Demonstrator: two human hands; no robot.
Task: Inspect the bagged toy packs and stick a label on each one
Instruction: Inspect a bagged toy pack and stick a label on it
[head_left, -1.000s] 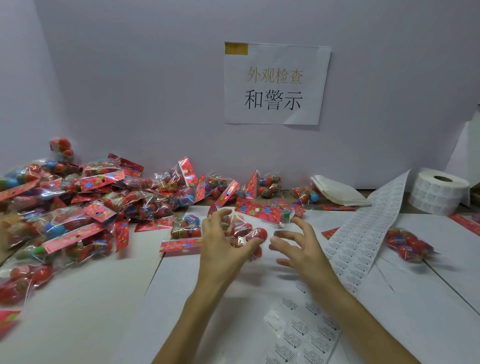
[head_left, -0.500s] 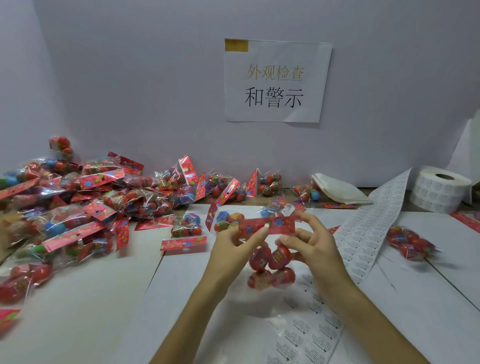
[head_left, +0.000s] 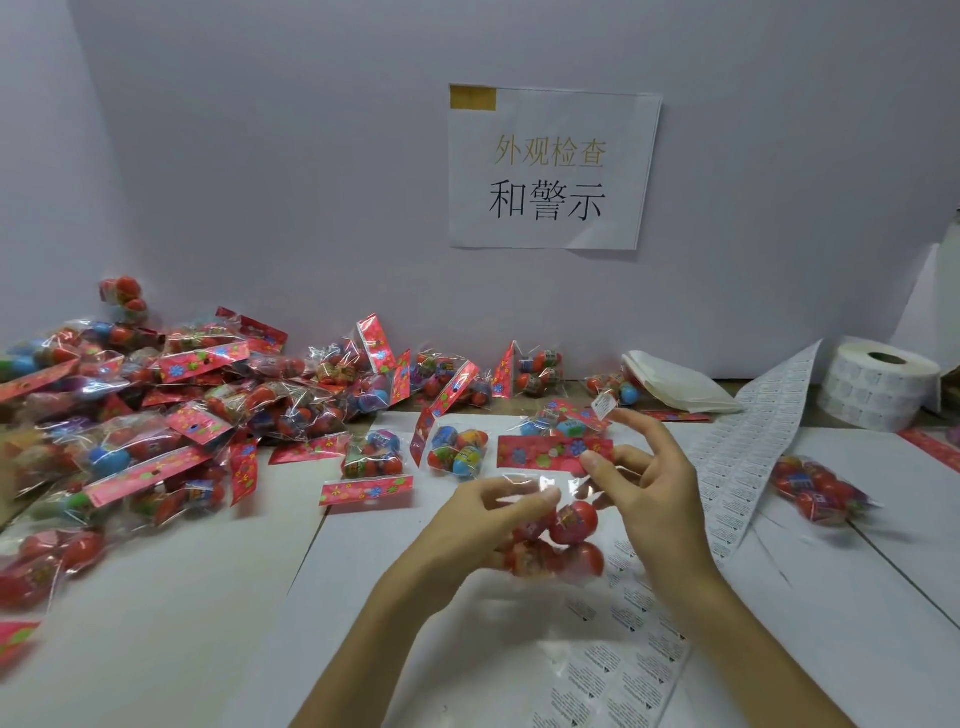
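Toy pack (head_left: 571, 525) held just left of the label strip (head_left: 748, 447). Left hand (head_left: 483, 525) grips the bag (head_left: 524, 484), right hand (head_left: 649, 488) pinches the red header (head_left: 545, 453), label (head_left: 602, 406) on a raised fingertip (head_left: 622, 417), probably staged for sticking.

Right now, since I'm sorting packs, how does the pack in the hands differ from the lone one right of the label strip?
The held pack is up in the air, gripped by the left hand and right hand; the lone pack lies on the table, untouched. The held pack shows its red header card on top; the lone pack's cannot be made out. Both are clear bags of mostly red egg toys.
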